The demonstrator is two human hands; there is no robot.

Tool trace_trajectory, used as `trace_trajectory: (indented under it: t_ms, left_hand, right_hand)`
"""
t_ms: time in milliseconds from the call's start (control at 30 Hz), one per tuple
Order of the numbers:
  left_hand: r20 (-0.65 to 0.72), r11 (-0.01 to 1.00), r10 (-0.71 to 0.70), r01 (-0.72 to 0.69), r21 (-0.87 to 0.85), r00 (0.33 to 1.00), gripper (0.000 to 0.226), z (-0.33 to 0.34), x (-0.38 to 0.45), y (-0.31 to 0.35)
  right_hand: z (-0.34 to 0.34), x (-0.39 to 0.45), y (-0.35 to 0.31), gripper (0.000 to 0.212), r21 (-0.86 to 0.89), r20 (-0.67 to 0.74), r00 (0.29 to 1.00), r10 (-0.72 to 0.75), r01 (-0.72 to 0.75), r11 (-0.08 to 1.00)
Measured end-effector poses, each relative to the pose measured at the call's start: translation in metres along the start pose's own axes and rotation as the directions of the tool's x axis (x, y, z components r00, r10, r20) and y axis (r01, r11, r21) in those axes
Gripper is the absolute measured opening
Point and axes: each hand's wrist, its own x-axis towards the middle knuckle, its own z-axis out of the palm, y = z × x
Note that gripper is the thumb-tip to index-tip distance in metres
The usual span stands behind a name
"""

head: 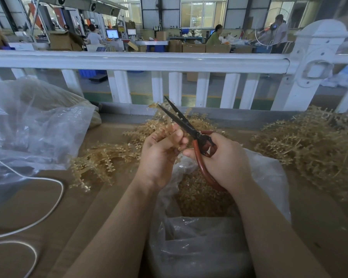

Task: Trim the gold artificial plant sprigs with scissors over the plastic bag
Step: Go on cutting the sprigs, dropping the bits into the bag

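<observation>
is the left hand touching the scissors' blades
Apart. The head view shows the left hand pinching a gold sprig, with a gap between its fingers and the scissors held by the right hand.

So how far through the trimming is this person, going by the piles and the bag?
Midway, by the look of it. Done: the plastic bag under the hands already holds a heap of gold cuttings. In hand: the left hand holds a sprig while the right hand grips the scissors, blades slightly apart. Left: a large pile of sprigs at right, more loose at left.
</observation>
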Motion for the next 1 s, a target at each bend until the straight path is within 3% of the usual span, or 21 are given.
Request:
trace_trajectory:
  t_ms: [267, 400, 500, 700, 833, 1000]
  left_hand:
    - [0.000, 0.999, -0.005, 0.005, -0.050, 1.000, 0.008, -0.001, 0.000, 0.000]
    - [-0.072, 0.998, -0.037, 0.034, -0.043, 0.997, 0.008, 0.001, -0.001, 0.000]
    - [-0.155, 0.992, -0.114, 0.104, -0.072, 0.981, 0.018, 0.001, -0.001, 0.001]
    - [-0.189, 0.962, -0.273, 0.273, -0.024, 0.943, 0.031, 0.008, -0.003, 0.000]
    - [-0.158, 0.944, -0.325, 0.331, 0.012, 0.932, 0.023, 0.010, -0.005, 0.001]
    - [-0.127, 0.929, -0.344, 0.357, 0.095, 0.930, 0.012, 0.005, -0.003, 0.003]
  right_hand:
    - [0.000, -0.002, 0.002, 0.069, 0.018, -0.031, 0.999, -0.009, 0.009, 1.000]
    - [0.002, -0.002, 0.003, 0.061, 0.049, 0.004, 1.000, 0.025, -0.026, 0.998]
    - [0.002, 0.001, 0.002, 0.067, 0.143, 0.040, 0.994, 0.105, -0.110, 0.984]
    - [0.001, 0.006, -0.003, 0.041, 0.414, 0.108, 0.974, 0.199, -0.226, 0.882]
    - [0.000, 0.007, -0.007, 0.041, 0.512, 0.151, 0.962, 0.229, -0.275, 0.814]
    - [-0.001, 0.009, -0.004, 0.015, 0.530, 0.145, 0.963, 0.226, -0.269, 0.804]
